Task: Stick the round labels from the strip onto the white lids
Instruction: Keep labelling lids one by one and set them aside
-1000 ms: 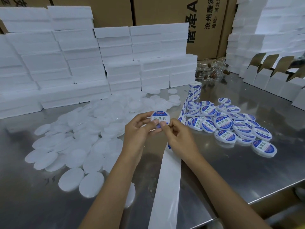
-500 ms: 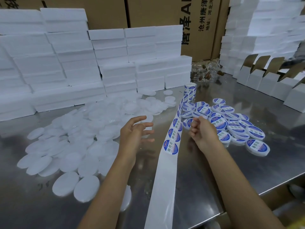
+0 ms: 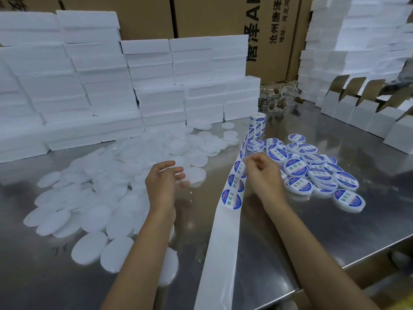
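Right grip: right hand (image 3: 260, 173) curled, fingertips at the edge of the strip (image 3: 232, 198), seemingly pinching a round label there, though the contact point is too small to confirm.
Left grip: left hand (image 3: 164, 184) hovering with fingers relaxed and spread, holding nothing, just above the near edge of the white lids (image 3: 107, 198).
Strip: long white backing running from the label roll (image 3: 257, 124) toward the near tabletop edge, between the two forearms; blue-and-white round labels (image 3: 232, 201) on its upper part, bare backing on the lower part.
White lids: loose heap, unlabelled, spread over the left half of the tabletop (image 3: 290, 231), some overlapping.
Labelled lids (image 3: 312, 171): pile to the right of the strip, just beside the right hand, blue labels facing up.
Label roll: upright, behind the labelled pile.
White boxes (image 3: 111, 86): stacked in rows along the back, more at right.
Open cartons (image 3: 368, 113): white, flaps raised, at the right rear.
Cardboard boxes (image 3: 223, 19): brown, printed, behind the stacks.
Clear containers (image 3: 279, 99): small cluster at the back, blurred.
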Tool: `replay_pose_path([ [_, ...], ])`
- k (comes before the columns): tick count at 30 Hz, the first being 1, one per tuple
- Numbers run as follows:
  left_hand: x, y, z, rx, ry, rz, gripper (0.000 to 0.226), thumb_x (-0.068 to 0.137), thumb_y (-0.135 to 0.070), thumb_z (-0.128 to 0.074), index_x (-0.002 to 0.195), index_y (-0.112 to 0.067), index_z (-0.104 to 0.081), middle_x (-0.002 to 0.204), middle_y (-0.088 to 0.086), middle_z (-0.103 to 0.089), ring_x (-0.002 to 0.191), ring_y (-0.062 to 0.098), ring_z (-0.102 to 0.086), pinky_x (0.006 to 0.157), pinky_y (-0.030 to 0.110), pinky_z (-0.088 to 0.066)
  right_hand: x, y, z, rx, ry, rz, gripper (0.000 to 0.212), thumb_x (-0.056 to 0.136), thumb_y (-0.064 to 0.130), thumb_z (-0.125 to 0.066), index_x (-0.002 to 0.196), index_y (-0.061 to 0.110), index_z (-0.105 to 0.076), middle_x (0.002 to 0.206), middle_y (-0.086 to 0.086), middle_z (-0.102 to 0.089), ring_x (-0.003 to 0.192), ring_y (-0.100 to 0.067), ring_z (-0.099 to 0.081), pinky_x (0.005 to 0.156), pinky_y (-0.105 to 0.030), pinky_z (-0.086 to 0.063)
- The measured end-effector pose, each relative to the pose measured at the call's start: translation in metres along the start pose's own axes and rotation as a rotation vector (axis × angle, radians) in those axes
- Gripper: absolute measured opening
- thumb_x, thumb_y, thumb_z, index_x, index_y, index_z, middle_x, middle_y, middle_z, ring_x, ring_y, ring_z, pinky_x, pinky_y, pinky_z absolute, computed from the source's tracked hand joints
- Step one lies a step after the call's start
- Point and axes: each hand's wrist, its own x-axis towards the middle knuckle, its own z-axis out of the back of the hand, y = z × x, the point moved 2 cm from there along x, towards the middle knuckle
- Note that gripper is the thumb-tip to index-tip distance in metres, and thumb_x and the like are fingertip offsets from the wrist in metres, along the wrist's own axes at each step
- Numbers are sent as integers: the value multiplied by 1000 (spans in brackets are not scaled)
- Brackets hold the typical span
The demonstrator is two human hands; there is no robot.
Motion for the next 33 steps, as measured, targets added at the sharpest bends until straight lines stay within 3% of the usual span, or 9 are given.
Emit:
replay_pose_path([
  [2,6,1,3,-2,-30,14,24,95,5,-47,103,-8,-65,92,11,-71,78,22,-68,59,26,-60,-8,4,-15,-220,83,230,7,92,20,-61,90,23,-68,82,10,-65,75,1,-58,65,-8,-42],
  [4,11,2,4,0,-47,24,25,95,5,-46,98,-11,-65,92,10,-70,78,22,-68,66,29,-60,-10,8,-34,-370,227,370,10,91,19,-62,98,24,-68,94,9,-66,89,-1,-56,79,-16,-45],
  [8,15,2,6,-16,-72,26,27,96,3,-45,94,-15,-65,92,9,-72,79,22,-69,60,25,-58,-3,16,-69,-659,440,398,38,89,41,-66,123,24,-62,125,3,-64,121,-17,-50,102,-35,-40],
  [13,17,-1,6,-57,-66,34,28,95,4,-44,95,-13,-66,94,11,-71,78,23,-68,54,22,-55,4,7,-95,-813,459,446,62,79,63,-67,130,29,-56,130,1,-61,125,-20,-47,107,-37,-30],
  [19,17,-3,8,-61,-55,43,29,95,5,-42,95,-12,-66,93,12,-70,76,23,-68,55,24,-56,3,8,-98,-740,377,519,54,82,57,-69,127,28,-60,126,2,-64,123,-18,-49,106,-32,-28],
  [23,15,-5,9,-61,-31,39,19,99,-4,-47,108,-11,-62,102,14,-69,79,23,-70,66,30,-60,-12,22,-86,-440,222,572,54,78,50,-77,124,26,-61,120,10,-66,117,-15,-53,102,-33,-39],
  [27,3,-8,0,-198,346,182,36,102,-23,-54,133,-5,-54,124,23,-65,96,36,-72,82,43,-61,-34,28,-79,-281,199,572,56,76,47,-78,126,32,-58,122,18,-61,121,-8,-51,103,-33,-42],
  [29,-7,-11,-7,-296,509,227,37,103,-14,-51,139,-5,-51,133,24,-61,105,44,-70,89,49,-60,-42,28,-76,-262,185,557,56,75,47,-77,126,35,-58,120,18,-59,120,-6,-50,101,-33,-45],
  [33,-11,-10,-12,-253,578,174,41,102,9,-42,136,-11,-56,126,21,-67,100,40,-73,76,34,-62,-50,29,-66,-250,182,560,57,74,47,-72,127,34,-57,117,29,-52,120,2,-46,104,-27,-40],
])
